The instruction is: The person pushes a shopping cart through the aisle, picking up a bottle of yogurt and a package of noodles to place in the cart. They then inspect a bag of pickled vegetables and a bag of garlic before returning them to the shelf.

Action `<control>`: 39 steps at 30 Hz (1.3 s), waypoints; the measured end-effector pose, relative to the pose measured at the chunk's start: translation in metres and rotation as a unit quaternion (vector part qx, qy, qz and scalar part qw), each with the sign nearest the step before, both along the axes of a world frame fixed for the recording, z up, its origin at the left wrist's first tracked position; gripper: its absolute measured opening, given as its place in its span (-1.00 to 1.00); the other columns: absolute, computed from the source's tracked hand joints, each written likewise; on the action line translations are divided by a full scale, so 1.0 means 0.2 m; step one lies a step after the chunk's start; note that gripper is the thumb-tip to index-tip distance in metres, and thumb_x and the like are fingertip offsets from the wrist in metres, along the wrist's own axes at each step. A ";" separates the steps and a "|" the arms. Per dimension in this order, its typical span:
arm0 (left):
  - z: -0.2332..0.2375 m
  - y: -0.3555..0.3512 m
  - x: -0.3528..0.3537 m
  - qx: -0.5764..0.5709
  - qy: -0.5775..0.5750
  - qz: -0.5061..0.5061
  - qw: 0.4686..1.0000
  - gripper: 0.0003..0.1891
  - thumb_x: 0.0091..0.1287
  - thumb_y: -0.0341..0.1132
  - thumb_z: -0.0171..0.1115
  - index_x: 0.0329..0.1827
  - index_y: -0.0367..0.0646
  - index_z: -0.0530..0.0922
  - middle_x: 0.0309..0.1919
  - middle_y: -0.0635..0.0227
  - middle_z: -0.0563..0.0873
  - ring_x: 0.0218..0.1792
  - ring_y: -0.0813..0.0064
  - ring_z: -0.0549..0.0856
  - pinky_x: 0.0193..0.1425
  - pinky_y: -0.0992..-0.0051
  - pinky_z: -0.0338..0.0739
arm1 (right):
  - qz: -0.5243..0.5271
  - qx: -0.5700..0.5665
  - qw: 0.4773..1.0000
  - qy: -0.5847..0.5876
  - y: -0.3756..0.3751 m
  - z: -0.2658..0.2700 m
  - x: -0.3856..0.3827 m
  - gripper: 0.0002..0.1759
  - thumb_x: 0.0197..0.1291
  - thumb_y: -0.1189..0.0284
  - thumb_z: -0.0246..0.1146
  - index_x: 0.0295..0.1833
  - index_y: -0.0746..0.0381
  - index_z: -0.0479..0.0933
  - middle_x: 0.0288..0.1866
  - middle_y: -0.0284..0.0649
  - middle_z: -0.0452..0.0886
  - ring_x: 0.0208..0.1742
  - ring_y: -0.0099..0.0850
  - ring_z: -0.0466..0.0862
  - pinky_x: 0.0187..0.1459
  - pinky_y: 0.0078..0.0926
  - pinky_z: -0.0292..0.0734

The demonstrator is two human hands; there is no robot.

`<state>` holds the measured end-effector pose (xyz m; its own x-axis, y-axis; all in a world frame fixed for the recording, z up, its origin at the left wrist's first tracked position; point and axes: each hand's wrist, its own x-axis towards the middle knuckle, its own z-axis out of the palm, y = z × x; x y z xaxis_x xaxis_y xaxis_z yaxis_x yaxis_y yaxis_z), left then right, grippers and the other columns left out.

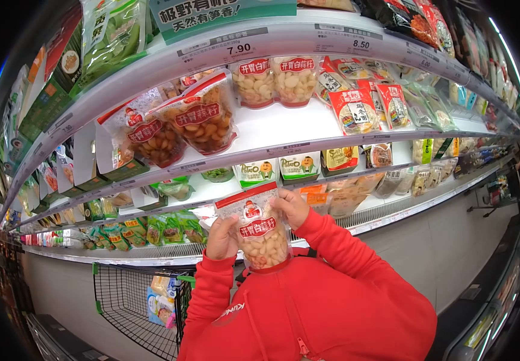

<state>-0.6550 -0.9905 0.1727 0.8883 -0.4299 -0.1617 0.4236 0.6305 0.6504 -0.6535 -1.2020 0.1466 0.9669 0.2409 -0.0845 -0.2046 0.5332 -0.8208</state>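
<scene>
A clear pouch of white garlic cloves (260,231) with a red top band and red label is held upright in front of my chest. My left hand (221,237) grips its left edge, and my right hand (292,207) pinches it near the upper right corner. Both hands are closed on the pouch, their inner fingers hidden behind it. On the shelf above stand two pouches of brown garlic cloves (197,117), tilted and overlapping. Similar white garlic pouches (295,81) stand farther back to their right.
A black wire shopping cart (134,301) with packages inside stands at the lower left. Refrigerated shelves (308,139) curve across the view, carrying noodle packs (354,111) and potato packages (257,172). Another cart (494,195) is at the far right.
</scene>
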 end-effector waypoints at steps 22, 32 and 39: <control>0.01 -0.05 0.00 0.028 0.027 0.062 0.997 -0.85 0.20 -0.54 0.00 -0.29 -0.30 0.57 -0.32 0.24 0.70 -0.31 0.47 0.68 -0.11 0.49 0.55 | -0.053 -0.024 0.997 0.040 0.02 0.06 0.02 -0.73 0.13 0.57 -0.06 -0.10 0.34 0.49 -0.25 -0.28 0.59 -0.25 -0.54 0.55 -0.14 -0.59 0.47; 0.06 -0.07 -0.01 0.035 0.032 0.077 0.996 -0.86 0.21 -0.56 0.01 -0.27 -0.25 0.55 -0.36 0.28 0.69 -0.32 0.49 0.68 -0.13 0.49 0.56 | -0.071 -0.007 0.996 0.046 0.03 -0.01 0.03 -0.77 0.14 0.56 -0.04 -0.13 0.35 0.47 -0.31 -0.28 0.56 -0.28 -0.57 0.52 -0.17 -0.62 0.45; -0.03 -0.03 0.01 0.038 0.032 0.066 0.997 -0.89 0.20 -0.58 0.02 -0.33 -0.24 0.53 -0.40 0.30 0.68 -0.33 0.50 0.67 -0.13 0.50 0.55 | -0.048 -0.037 0.996 0.058 0.03 0.04 0.01 -0.79 0.10 0.60 -0.03 -0.16 0.35 0.45 -0.31 -0.25 0.58 -0.30 -0.54 0.54 -0.22 -0.62 0.48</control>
